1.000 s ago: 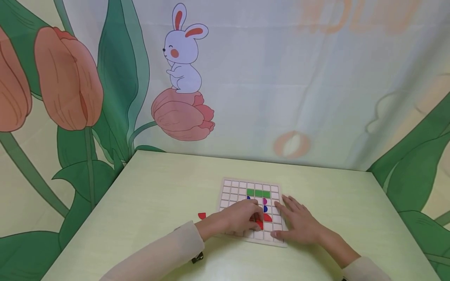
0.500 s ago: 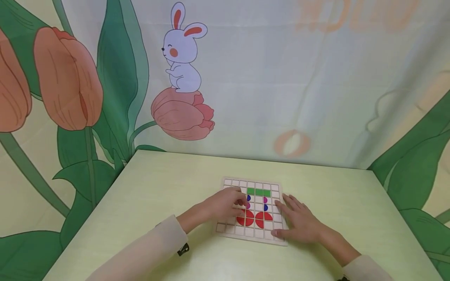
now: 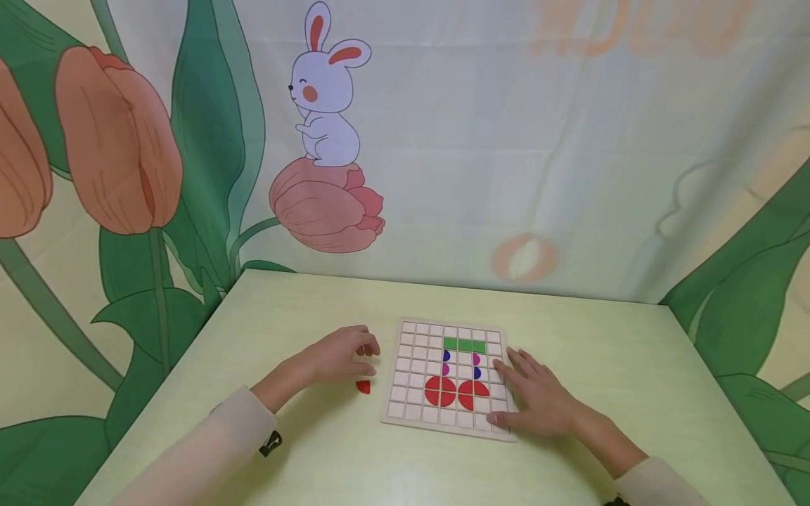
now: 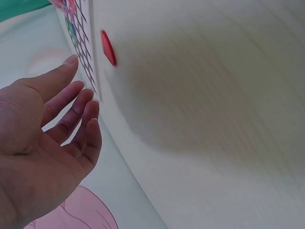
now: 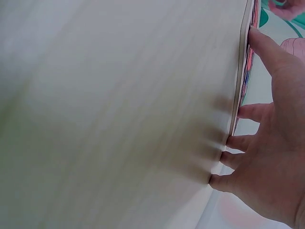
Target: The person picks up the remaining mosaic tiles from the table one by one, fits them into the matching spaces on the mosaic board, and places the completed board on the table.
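Note:
A square wooden grid board (image 3: 414, 414) lies on the table with colored tiles set in its cells. Green squares (image 3: 465, 345) form a row near the top, and small blue and magenta half-circle pieces stand in two columns below. Red quarter-circle tiles (image 3: 440, 391) make one full disc at left and three quarters of a disc at right. My left hand (image 3: 338, 356) hovers left of the board, fingers loosely bent and holding nothing. Just below its fingertips lies a loose red quarter-circle tile (image 4: 108, 48). My right hand (image 3: 544, 400) rests on the board's right edge, thumb and fingers spread.
The pale table (image 3: 304, 302) extends around the board on all sides. Behind it hangs a curtain (image 3: 455, 140) printed with a rabbit and tulips. A black clip-like item (image 3: 271, 443) shows at the left sleeve.
My left hand has moved from the board's red tiles leftward, off the board, to above the loose red tile. The red tiles on the board are now uncovered. My right hand stays put.

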The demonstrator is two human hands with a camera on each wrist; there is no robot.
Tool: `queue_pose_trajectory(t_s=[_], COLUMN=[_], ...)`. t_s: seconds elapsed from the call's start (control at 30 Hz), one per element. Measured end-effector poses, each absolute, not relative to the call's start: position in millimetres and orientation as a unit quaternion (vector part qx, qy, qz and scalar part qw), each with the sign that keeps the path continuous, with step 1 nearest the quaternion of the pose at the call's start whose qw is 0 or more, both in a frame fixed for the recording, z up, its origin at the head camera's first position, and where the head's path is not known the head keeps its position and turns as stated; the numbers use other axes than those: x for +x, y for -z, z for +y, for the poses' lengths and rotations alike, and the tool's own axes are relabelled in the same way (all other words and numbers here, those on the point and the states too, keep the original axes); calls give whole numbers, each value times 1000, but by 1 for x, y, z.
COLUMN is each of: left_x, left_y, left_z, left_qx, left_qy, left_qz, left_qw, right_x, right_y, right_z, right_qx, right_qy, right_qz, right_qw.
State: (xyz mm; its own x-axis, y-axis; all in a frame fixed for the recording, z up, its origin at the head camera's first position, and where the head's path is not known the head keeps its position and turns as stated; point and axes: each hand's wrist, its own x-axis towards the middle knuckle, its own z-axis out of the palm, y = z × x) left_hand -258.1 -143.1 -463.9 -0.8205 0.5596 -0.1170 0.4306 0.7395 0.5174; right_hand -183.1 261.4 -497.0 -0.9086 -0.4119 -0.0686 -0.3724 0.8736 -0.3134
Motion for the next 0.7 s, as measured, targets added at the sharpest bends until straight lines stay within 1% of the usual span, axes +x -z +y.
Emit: queue_pose_trajectory(t_s=[0.17,0.3,0.47,0.7], left_x=[-258,-255,-251,-247], left_y=[465,466,472,482], left_z=[-164,-170,-169,-164], left_qx=[258,261,288,302], left_qy=[-241,-247,-250,-252], left_qz=[923,919,912,908], left_qw=[152,162,153,140], right_x=[-184,-184,-184,-183], right_y=[496,496,496,494], right_z=[261,261,262,261], right_qx=[-205,-206,-204,-200], right_qy=[142,142,143,147], right_qz=[966,966,966,966], right_qw=[65,65,67,72])
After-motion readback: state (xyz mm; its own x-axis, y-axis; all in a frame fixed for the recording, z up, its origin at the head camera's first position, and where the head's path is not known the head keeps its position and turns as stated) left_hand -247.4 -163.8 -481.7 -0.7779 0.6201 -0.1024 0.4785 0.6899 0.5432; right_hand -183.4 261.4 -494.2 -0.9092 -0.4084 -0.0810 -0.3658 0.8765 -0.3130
